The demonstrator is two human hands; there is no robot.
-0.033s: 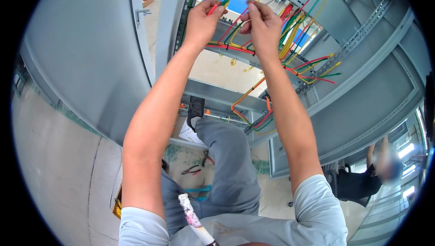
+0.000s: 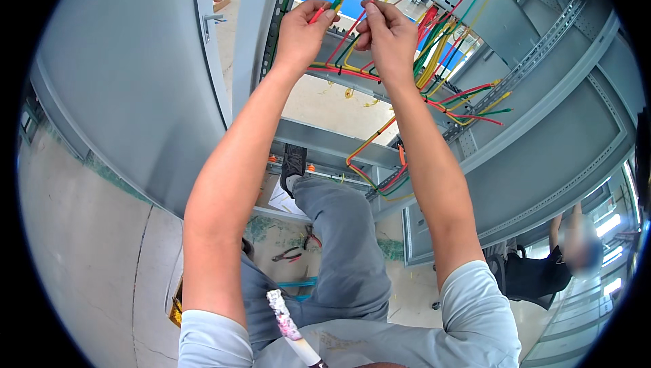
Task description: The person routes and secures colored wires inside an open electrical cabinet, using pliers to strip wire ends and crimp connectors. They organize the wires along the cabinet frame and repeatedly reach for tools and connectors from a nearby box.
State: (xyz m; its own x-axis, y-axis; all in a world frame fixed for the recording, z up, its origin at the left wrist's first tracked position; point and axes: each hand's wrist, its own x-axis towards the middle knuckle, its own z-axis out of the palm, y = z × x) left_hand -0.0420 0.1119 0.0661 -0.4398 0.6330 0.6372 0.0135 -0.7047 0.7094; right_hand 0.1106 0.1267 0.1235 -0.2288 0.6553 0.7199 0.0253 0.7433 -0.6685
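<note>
- The grey cabinet frame (image 2: 542, 131) stands open before me, its coloured wire bundle (image 2: 434, 56) hanging up top.
- My right hand (image 2: 386, 36) pinches closed on thin wires; I should keep them separated.
- My left hand (image 2: 302, 32) grips a red wire end (image 2: 319, 14), held steady.

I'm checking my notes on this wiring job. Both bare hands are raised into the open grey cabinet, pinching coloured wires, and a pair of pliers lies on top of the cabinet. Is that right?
Not quite. The pliers lie on the floor beside the person's leg, not on top of the cabinet. The head view shows it. The rest holds: the left hand and right hand are raised into the open grey cabinet, pinching coloured wires.
</note>
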